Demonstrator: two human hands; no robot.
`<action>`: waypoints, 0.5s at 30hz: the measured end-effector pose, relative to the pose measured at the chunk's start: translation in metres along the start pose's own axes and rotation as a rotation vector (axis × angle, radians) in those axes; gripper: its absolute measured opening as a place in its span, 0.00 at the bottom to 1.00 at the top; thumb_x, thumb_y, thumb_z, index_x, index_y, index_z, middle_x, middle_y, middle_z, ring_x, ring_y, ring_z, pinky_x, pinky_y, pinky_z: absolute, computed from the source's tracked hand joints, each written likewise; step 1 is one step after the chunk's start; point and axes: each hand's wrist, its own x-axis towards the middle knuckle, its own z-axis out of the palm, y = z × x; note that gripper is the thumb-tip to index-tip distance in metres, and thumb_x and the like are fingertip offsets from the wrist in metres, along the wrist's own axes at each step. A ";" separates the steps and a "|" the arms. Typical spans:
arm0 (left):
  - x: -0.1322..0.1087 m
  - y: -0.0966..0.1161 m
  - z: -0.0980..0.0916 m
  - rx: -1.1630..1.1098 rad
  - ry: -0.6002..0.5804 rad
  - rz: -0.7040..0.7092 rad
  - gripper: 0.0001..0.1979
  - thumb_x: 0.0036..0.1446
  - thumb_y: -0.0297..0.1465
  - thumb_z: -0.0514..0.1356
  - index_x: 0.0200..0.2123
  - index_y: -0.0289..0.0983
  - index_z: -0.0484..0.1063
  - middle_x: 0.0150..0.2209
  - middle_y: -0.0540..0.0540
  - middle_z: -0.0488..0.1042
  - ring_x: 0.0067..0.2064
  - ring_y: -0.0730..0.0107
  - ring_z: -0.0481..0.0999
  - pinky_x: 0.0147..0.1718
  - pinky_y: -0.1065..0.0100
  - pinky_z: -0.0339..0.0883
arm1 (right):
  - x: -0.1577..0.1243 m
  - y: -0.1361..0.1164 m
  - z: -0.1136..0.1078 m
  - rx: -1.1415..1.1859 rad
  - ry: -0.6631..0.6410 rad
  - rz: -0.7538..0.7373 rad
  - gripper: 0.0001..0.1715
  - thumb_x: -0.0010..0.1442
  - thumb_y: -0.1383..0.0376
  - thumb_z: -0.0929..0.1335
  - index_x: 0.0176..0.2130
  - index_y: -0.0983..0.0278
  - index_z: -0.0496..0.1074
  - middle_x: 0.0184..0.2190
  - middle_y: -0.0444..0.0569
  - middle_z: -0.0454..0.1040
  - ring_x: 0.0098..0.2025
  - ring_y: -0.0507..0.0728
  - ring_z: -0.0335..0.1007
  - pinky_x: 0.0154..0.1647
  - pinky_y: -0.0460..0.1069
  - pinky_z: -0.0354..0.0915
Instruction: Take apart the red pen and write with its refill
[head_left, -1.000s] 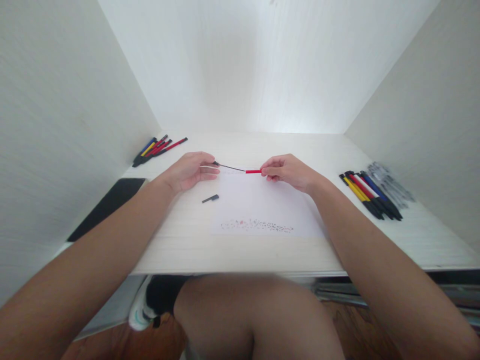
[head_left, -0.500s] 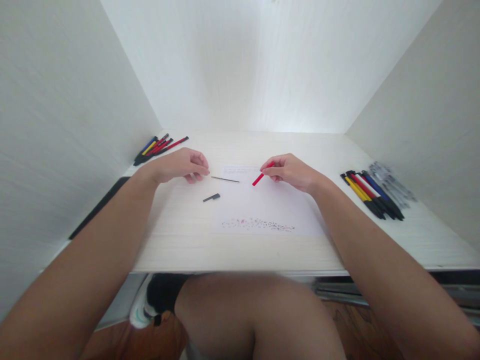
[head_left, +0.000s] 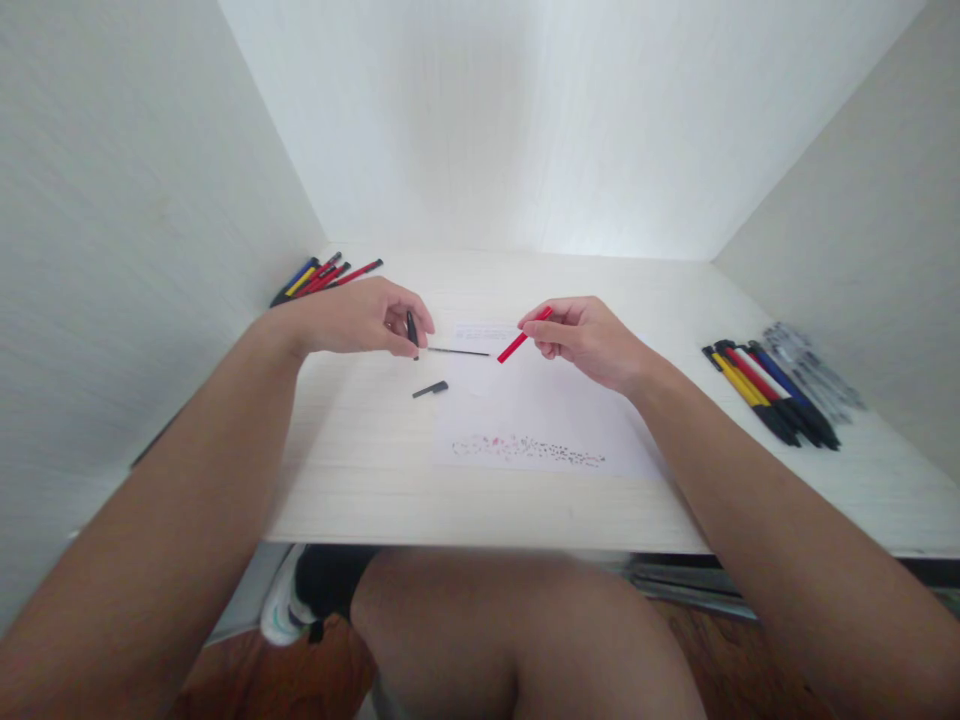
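My right hand (head_left: 581,335) pinches a short red pen barrel (head_left: 523,336), tilted down to the left over a white paper sheet (head_left: 540,415). My left hand (head_left: 360,315) holds a small black pen piece (head_left: 412,329) between thumb and fingers. A thin black ink refill (head_left: 457,351) lies on the desk between the two hands, touching neither as far as I can tell. Another small black pen part (head_left: 430,389) lies on the desk just below the left hand.
A bunch of coloured pens (head_left: 322,276) lies at the back left, another row of pens (head_left: 772,395) at the right beside clear wrapped ones (head_left: 814,375). White walls enclose the white desk (head_left: 360,470). My knee is below the desk edge.
The refill came out of the red barrel and was laid on the desk. My left hand let go of it and picked up a small black piece. My right hand tilted the barrel.
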 end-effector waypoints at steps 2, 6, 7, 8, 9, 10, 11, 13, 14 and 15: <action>0.000 0.002 0.002 -0.024 -0.022 -0.005 0.12 0.46 0.36 0.72 0.37 0.42 0.83 0.34 0.45 0.83 0.33 0.63 0.81 0.30 0.70 0.69 | -0.001 -0.002 0.000 0.019 0.001 -0.016 0.12 0.62 0.56 0.75 0.33 0.62 0.80 0.24 0.44 0.69 0.28 0.51 0.62 0.32 0.50 0.60; 0.002 -0.002 0.004 -0.032 -0.050 -0.035 0.12 0.49 0.41 0.71 0.35 0.41 0.82 0.31 0.45 0.82 0.32 0.61 0.81 0.29 0.69 0.68 | -0.005 -0.007 0.005 -0.011 -0.098 0.002 0.12 0.64 0.57 0.73 0.33 0.62 0.79 0.28 0.47 0.76 0.30 0.52 0.68 0.33 0.50 0.64; 0.002 -0.004 0.004 -0.023 -0.058 -0.040 0.12 0.49 0.41 0.70 0.34 0.41 0.82 0.31 0.45 0.82 0.32 0.61 0.80 0.29 0.69 0.68 | -0.005 -0.007 0.007 -0.030 -0.128 0.007 0.10 0.64 0.59 0.73 0.34 0.63 0.79 0.30 0.48 0.78 0.31 0.53 0.70 0.34 0.50 0.65; 0.003 -0.006 0.004 -0.008 -0.062 -0.044 0.11 0.50 0.42 0.70 0.33 0.42 0.82 0.31 0.45 0.82 0.31 0.61 0.80 0.29 0.69 0.67 | -0.006 -0.007 0.009 -0.059 -0.148 0.009 0.08 0.63 0.60 0.74 0.35 0.63 0.80 0.31 0.48 0.79 0.32 0.54 0.72 0.35 0.51 0.66; 0.004 -0.009 0.003 0.013 -0.060 -0.047 0.11 0.49 0.42 0.70 0.32 0.42 0.82 0.31 0.45 0.82 0.32 0.61 0.80 0.29 0.69 0.67 | -0.006 -0.007 0.012 -0.100 -0.154 0.004 0.06 0.62 0.61 0.74 0.36 0.62 0.80 0.32 0.49 0.80 0.33 0.55 0.73 0.35 0.51 0.67; 0.004 -0.011 0.003 0.041 -0.049 -0.051 0.10 0.49 0.41 0.70 0.32 0.43 0.83 0.32 0.45 0.83 0.32 0.62 0.80 0.30 0.69 0.67 | -0.006 -0.006 0.014 -0.156 -0.148 -0.011 0.05 0.61 0.62 0.74 0.36 0.62 0.80 0.33 0.49 0.81 0.34 0.55 0.74 0.36 0.51 0.67; 0.005 -0.014 0.003 0.071 -0.030 -0.056 0.10 0.48 0.41 0.71 0.33 0.43 0.83 0.33 0.46 0.83 0.33 0.62 0.80 0.31 0.69 0.67 | -0.006 -0.005 0.017 -0.224 -0.134 -0.036 0.04 0.61 0.63 0.75 0.36 0.62 0.80 0.34 0.49 0.82 0.35 0.56 0.75 0.37 0.51 0.67; 0.006 -0.018 0.003 0.127 0.017 -0.069 0.10 0.45 0.39 0.72 0.33 0.45 0.85 0.35 0.47 0.84 0.35 0.61 0.80 0.33 0.69 0.66 | -0.005 -0.002 0.023 -0.362 -0.096 -0.102 0.03 0.61 0.63 0.74 0.36 0.61 0.80 0.36 0.48 0.82 0.37 0.56 0.75 0.39 0.52 0.66; 0.007 -0.019 0.004 0.153 0.043 -0.073 0.11 0.44 0.39 0.72 0.33 0.45 0.85 0.35 0.47 0.84 0.36 0.60 0.80 0.34 0.68 0.65 | -0.005 -0.001 0.026 -0.412 -0.081 -0.133 0.03 0.62 0.64 0.74 0.36 0.60 0.80 0.37 0.47 0.82 0.38 0.55 0.75 0.40 0.52 0.66; 0.008 -0.020 0.005 0.179 0.066 -0.074 0.11 0.44 0.39 0.72 0.33 0.45 0.85 0.34 0.47 0.84 0.36 0.60 0.80 0.34 0.68 0.65 | -0.005 0.000 0.028 -0.442 -0.073 -0.155 0.02 0.62 0.64 0.74 0.36 0.60 0.80 0.37 0.46 0.83 0.38 0.55 0.75 0.41 0.52 0.66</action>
